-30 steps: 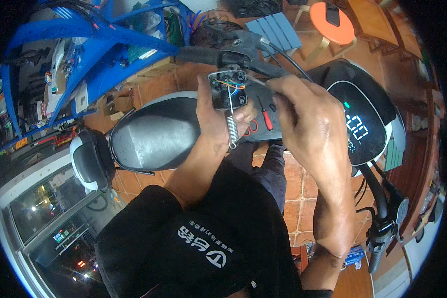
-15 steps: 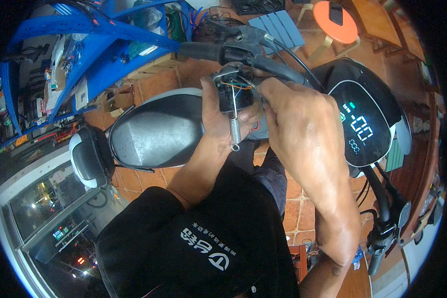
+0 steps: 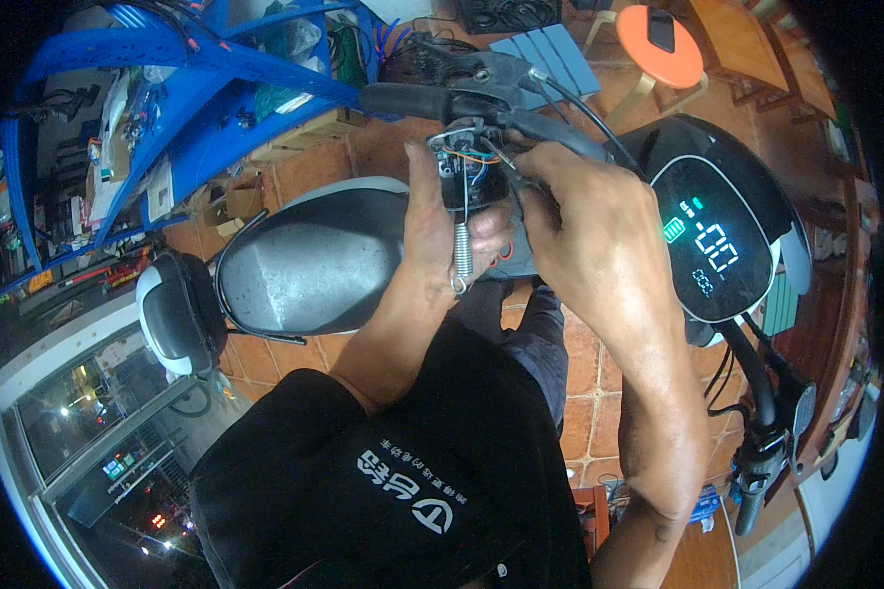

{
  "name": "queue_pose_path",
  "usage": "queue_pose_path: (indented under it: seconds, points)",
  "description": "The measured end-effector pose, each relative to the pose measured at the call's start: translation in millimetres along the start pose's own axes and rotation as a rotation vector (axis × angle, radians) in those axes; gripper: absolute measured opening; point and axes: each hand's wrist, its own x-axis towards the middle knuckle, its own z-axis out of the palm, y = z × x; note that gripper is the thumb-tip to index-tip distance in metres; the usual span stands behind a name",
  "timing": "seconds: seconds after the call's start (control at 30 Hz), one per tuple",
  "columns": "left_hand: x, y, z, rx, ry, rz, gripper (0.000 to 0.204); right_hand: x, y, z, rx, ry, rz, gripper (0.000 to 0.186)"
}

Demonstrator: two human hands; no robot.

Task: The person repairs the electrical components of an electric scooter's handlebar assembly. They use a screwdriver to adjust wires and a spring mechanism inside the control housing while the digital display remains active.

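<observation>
My left hand point(image 3: 427, 236) is closed around a black handlebar switch housing point(image 3: 473, 191), thumb up along its left side. Coloured wires point(image 3: 476, 157) and small metal parts show in the opened housing. A coil spring point(image 3: 463, 250) with a ring end hangs down from it over my left palm. From the right comes my right hand point(image 3: 604, 221), fingers pinched on a slim pointed metal tool point(image 3: 499, 155). Its tip is at the wires on the housing's upper right; whether it touches them I cannot tell. Just beyond lies the handlebar with its black grip point(image 3: 403, 101).
The electric scooter's black seat point(image 3: 309, 260) is on the left and its lit display point(image 3: 717, 245) on the right. Blue shelving point(image 3: 177, 108) full of parts stands far left. An orange stool point(image 3: 661, 49) with a phone on it is at the far right.
The housing has tilted in my left hand, so more of its wires show. My right hand has drawn slightly up and back, showing more of the tool. A green battery symbol on the display shows fully.
</observation>
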Motion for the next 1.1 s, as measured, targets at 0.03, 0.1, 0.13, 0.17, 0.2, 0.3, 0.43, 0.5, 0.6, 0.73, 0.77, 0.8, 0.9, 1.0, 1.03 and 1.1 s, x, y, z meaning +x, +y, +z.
queue_pose_path:
  seconds: [0.03, 0.1, 0.13, 0.17, 0.2, 0.3, 0.43, 0.5, 0.6, 0.73, 0.77, 0.8, 0.9, 1.0, 1.03, 1.1]
  points:
    - [1, 0, 1, 0.002, 0.036, 0.006, 0.080, 0, 0, 0, 0.014, -0.006, 0.013, 0.017]
    - [2, 0, 3, -0.012, 0.075, 0.009, 0.079, -1, 1, 1, 0.043, -0.018, 0.039, 0.017]
    - [2, 0, 4, -0.029, 0.079, 0.006, 0.076, -1, 1, 1, 0.006, -0.024, 0.028, 0.017]
    - [3, 0, 5, -0.046, 0.083, 0.003, 0.074, -1, 1, 1, -0.031, -0.031, 0.017, 0.016]
    - [3, -1, 3, -0.031, 0.055, 0.004, 0.074, -1, 1, 1, -0.070, -0.036, 0.007, 0.016]
    - [5, -1, -2, 0.024, 0.016, 0.005, 0.074, 0, -1, 0, -0.145, -0.013, -0.027, 0.014]
    - [2, 0, 12, 0.096, 0.132, 0.009, 0.075, 2, -9, -4, -0.182, -0.036, 0.002, 0.013]
    - [2, -1, 12, 0.108, 0.133, 0.011, 0.075, 3, -11, -5, -0.191, -0.046, 0.021, 0.012]
    - [1, -3, 5, 0.105, 0.072, 0.009, 0.074, 4, -9, -5, -0.226, -0.015, -0.044, 0.011]
    - [2, -1, 10, 0.095, 0.092, 0.009, 0.074, 6, 0, -7, -0.200, -0.025, -0.054, 0.012]
    - [2, -1, 11, 0.098, 0.082, 0.010, 0.073, 6, 2, -6, -0.179, -0.010, -0.060, 0.012]
    - [2, 0, 10, 0.094, 0.076, 0.011, 0.073, 5, 5, -4, -0.156, 0.005, -0.068, 0.012]
    - [1, 3, 10, 0.051, 0.087, -0.008, 0.072, 6, 17, -1, -0.166, 0.019, -0.123, 0.013]
    - [1, 7, 14, -0.039, 0.119, -0.066, 0.071, 11, 12, -10, -0.108, -0.083, -0.041, 0.012]
    - [1, 8, 12, -0.061, 0.101, -0.080, 0.070, 12, 14, -10, -0.107, -0.088, -0.069, 0.012]
    - [1, 10, 9, -0.097, 0.070, -0.117, 0.070, 14, 19, -11, -0.103, -0.097, -0.125, 0.012]
